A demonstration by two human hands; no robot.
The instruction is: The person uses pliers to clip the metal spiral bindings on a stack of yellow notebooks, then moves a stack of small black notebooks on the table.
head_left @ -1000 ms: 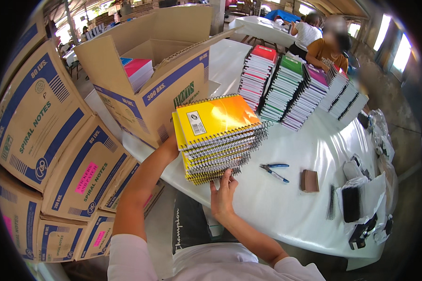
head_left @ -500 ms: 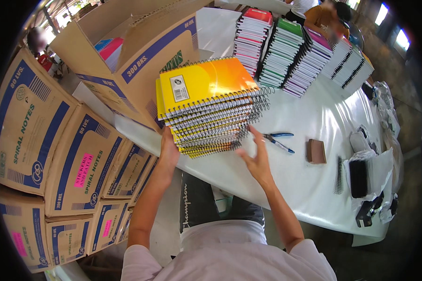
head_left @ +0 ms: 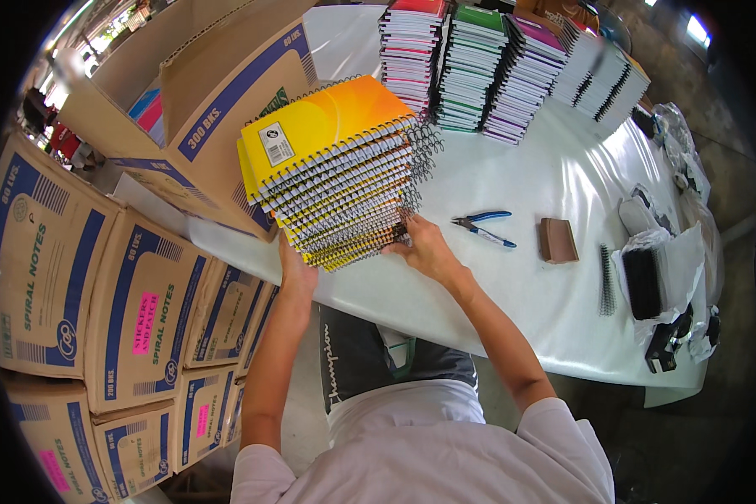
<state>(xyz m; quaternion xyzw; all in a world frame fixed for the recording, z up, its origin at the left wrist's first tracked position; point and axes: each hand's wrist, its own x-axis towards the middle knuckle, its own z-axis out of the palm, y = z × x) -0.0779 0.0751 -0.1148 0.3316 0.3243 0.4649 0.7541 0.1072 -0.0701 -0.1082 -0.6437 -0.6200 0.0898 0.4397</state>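
A tall stack of yellow spiral notebooks (head_left: 336,168) stands on the white table (head_left: 521,302) in front of me, its wire spines facing right. My left hand (head_left: 296,270) grips the stack's lower left side. My right hand (head_left: 422,245) presses against the lower right corner by the wire spirals. Both hands hold the stack between them.
An open cardboard box (head_left: 202,109) sits left of the stack. Several closed cartons (head_left: 101,311) are piled at my left. Stacks of coloured notebooks (head_left: 496,67) stand at the back. Blue-handled pliers (head_left: 483,227), a brown block (head_left: 556,240), a loose wire spiral (head_left: 604,279) and black items in plastic (head_left: 647,281) lie to the right.
My right hand has moved from under the stack's front to its right corner. My left hand now grips the left side. The view has tilted further down.
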